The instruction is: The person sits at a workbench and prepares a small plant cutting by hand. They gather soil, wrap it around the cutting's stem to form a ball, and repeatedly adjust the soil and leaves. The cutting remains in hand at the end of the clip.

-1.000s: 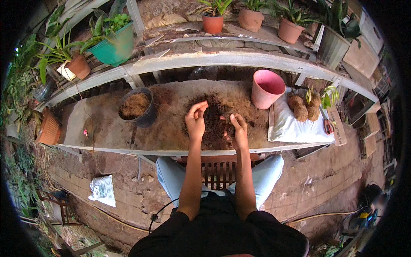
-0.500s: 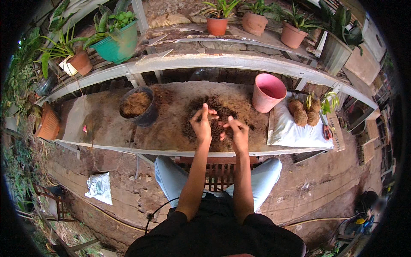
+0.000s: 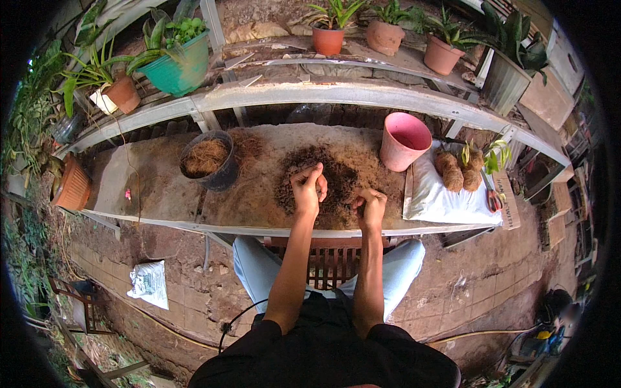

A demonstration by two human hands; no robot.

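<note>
Dark loose soil [image 3: 336, 173] lies spread over the middle of the worktable [image 3: 259, 210]. My left hand [image 3: 308, 189] is over the heap's near part, its fingers curled in toward the thumb. To its right, my right hand [image 3: 370, 207] is closed at the soil's right edge, fingertips bent down and pressed together. Whatever either hand may hold is hidden by the fingers. A pink pot [image 3: 396, 150] stands beyond my right hand. Left of the soil stands a black pot [image 3: 223, 174] with brown coconut fibre [image 3: 206, 158] inside.
On the right, a white bag [image 3: 443, 200] carries several fibre-wrapped seedlings [image 3: 451, 171] and orange-handled scissors [image 3: 495, 199]. A terracotta planter [image 3: 70, 185] stands at the left end. Behind the table runs a metal rail [image 3: 310, 92], with potted plants [image 3: 328, 40] on shelving beyond.
My hands have moved apart: the right shifted rightward and nearer to me. The fingers of both hands, spread before, have curled closed.
</note>
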